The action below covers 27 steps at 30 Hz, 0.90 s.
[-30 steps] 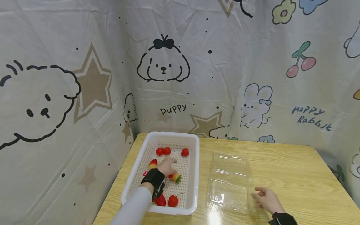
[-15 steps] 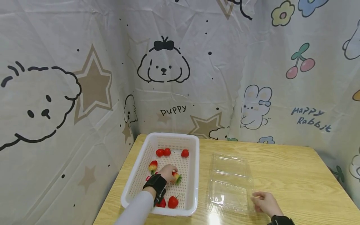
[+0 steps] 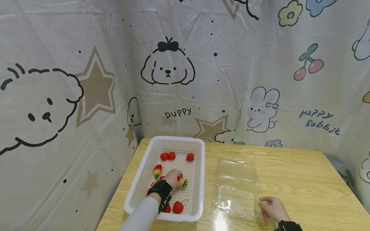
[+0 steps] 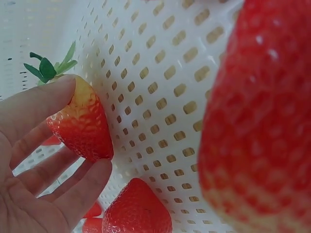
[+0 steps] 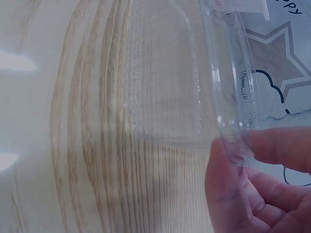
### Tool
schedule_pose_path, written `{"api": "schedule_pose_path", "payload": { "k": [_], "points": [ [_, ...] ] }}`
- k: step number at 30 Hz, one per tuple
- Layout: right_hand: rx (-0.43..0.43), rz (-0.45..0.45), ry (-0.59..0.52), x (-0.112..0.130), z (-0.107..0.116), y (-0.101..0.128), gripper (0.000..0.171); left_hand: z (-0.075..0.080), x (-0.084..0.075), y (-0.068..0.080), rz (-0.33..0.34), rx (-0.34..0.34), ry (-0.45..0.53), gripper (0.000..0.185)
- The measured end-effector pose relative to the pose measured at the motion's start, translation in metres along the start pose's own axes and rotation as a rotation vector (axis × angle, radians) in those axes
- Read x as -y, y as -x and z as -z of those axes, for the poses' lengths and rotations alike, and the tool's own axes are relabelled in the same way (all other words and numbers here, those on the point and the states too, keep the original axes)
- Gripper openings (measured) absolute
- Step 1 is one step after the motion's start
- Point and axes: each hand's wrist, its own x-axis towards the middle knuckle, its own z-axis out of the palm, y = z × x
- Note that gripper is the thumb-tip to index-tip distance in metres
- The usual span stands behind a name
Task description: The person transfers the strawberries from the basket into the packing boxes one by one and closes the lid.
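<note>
Basket [image 3: 199, 179], strawberry [image 4: 82, 124] half under hand [image 3: 172, 177]

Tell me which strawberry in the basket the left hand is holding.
The yellow-tipped strawberry mid-basket, pinched by the left hand. The other strawberries lie untouched on the basket floor.

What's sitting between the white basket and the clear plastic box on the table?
Nothing: in the head view, only a bare strip of wooden table separates the white basket from the clear plastic box, whose rim the right hand pinches.

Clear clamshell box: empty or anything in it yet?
Empty. The clear clamshell box shows only wood grain through it; all strawberries sit in the white basket.
</note>
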Motion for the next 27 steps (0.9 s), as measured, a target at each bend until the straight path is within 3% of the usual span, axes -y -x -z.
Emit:
{"api": "schedule_pose_path", "payload": {
  "k": [16, 22, 27],
  "points": [
    [-0.004, 0.003, -0.026, -0.001, -0.001, -0.001, 0.024, -0.001, 0.003, -0.001, 0.007, -0.007, 0.029, 0.033],
    [0.006, -0.008, -0.032, -0.001, -0.001, -0.001, 0.023, 0.008, 0.004, -0.007, -0.049, -0.093, 0.021, 0.035],
    [0.013, -0.013, -0.028, 0.001, 0.000, -0.001, 0.023, 0.030, -0.013, -0.012, -0.061, -0.192, 0.061, 0.041]
  ]
}}
